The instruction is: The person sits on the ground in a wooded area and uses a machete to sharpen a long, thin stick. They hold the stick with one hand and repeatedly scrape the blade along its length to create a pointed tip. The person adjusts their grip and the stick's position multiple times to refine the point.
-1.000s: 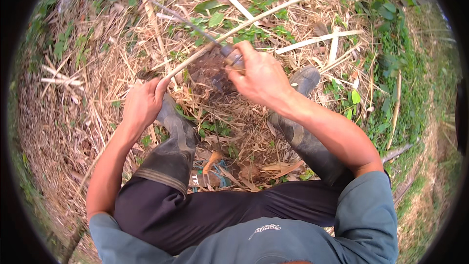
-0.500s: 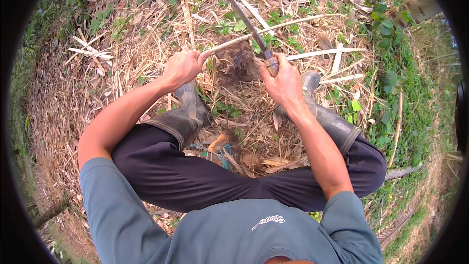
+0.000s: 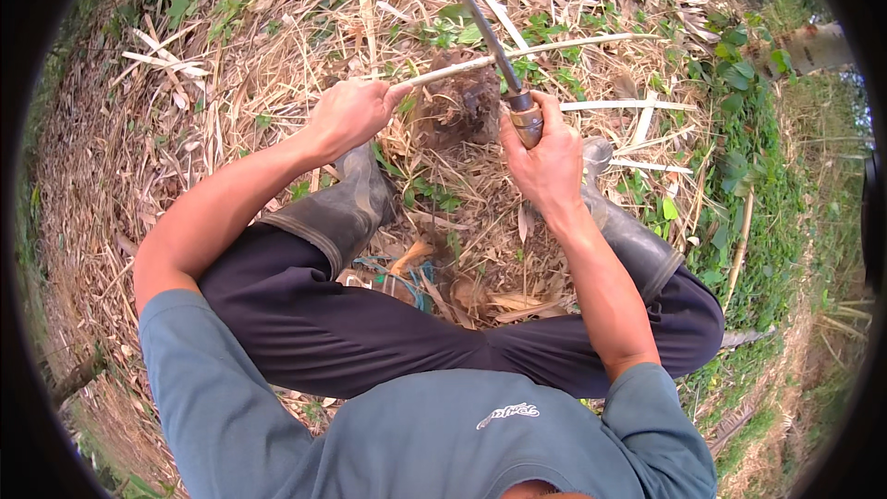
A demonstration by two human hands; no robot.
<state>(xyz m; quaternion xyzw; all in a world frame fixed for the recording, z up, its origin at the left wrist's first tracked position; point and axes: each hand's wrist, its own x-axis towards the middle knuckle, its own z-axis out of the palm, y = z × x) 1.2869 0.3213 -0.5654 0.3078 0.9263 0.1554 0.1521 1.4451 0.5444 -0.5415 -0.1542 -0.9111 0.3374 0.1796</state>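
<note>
My left hand (image 3: pixel 353 115) is closed round the near end of a long, thin pale stick (image 3: pixel 582 42), which reaches out to the right with a slight bend. In my right hand (image 3: pixel 547 155) is the wooden handle, with a metal collar, of a long-bladed knife (image 3: pixel 473 11). Its dark blade points away from me, crosses the stick and runs past the top of the view. Whether the edge touches the stick, I cannot tell. Below the stick, between my hands, sits a dark brown, fibrous stump or clod (image 3: pixel 457 109).
My rubber boots (image 3: pixel 346 208) stand apart on dry leaves and shavings. Pale split strips (image 3: pixel 637 105) lie at the right, more (image 3: pixel 166 65) at the left. Between my legs lies blue-green cord (image 3: pixel 427 285) by a light wooden piece (image 3: pixel 411 259). Trunks (image 3: pixel 808 51) stand at the upper right.
The knife has turned more upright and shifted a little right, with my right hand slightly lower. My left hand still grips the stick, its fingers rolled further over it.
</note>
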